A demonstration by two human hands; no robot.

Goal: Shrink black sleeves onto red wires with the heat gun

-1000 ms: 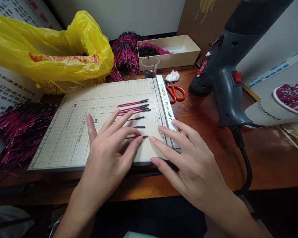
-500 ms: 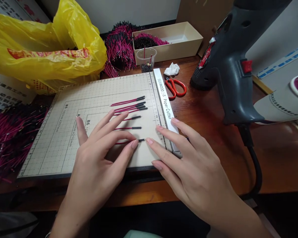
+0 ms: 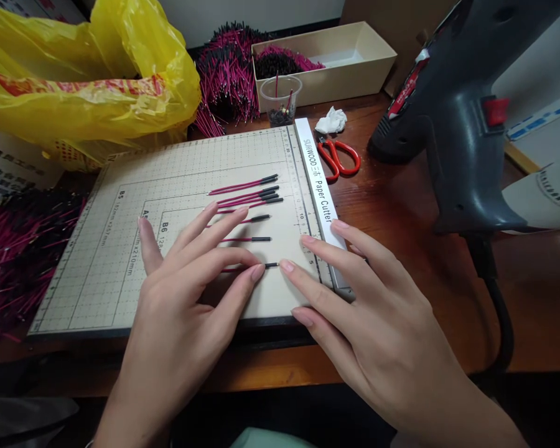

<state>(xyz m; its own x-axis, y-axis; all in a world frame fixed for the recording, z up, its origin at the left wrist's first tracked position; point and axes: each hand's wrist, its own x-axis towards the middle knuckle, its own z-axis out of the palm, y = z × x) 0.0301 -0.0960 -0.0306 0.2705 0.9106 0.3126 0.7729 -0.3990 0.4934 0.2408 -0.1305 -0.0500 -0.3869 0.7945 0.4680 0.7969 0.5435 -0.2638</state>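
My left hand pinches a short wire between thumb and forefinger, its black-sleeved end pointing right just above the cutter's board. That wire's tip meets or nearly meets the forefinger of my right hand, whose fingers are spread over the right side of the paper cutter. Several more magenta wires with black ends lie on the board beyond my left fingers, roughly side by side. Part of the pinched wire is hidden under my left hand.
A heat gun stands at the right, its cord trailing down. Red-handled scissors, crumpled tissue, a plastic cup and a cardboard box sit behind. Wire bundles and a yellow bag are at the back left.
The whole view has shifted slightly, the scene sitting a little further right. Both hands keep almost the same pose on the board, with the wire still pinched in the left.
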